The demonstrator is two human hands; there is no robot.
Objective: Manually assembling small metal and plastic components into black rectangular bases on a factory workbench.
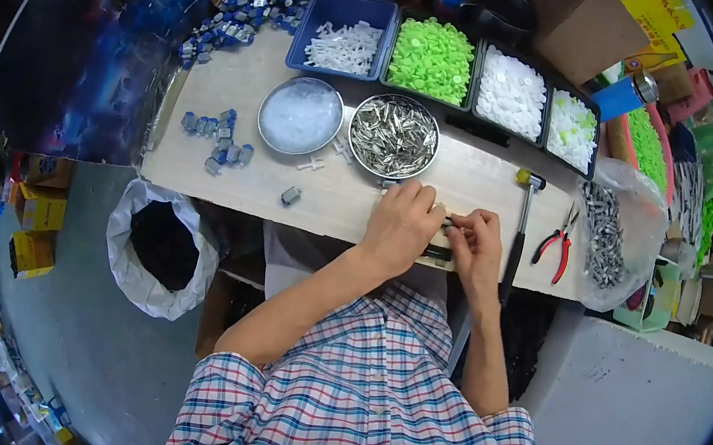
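My left hand (402,223) and my right hand (475,247) meet at the near edge of the wooden bench (350,200), fingertips pinched together on a small dark and metal part (450,224). A black block (436,253) lies under the hands. Just beyond them stands a round metal bowl of silvery metal clips (393,136), and to its left a round bowl of clear plastic pieces (300,115). A few blue-and-clear assembled pieces (218,138) lie at the bench's left.
Bins at the back hold white cross parts (344,45), green caps (433,58), and white caps (512,93). A small hammer (520,228) and red pliers (557,243) lie right of my hands. A clear bag of metal parts (608,238) sits right; a white sack (156,248) stands on the floor.
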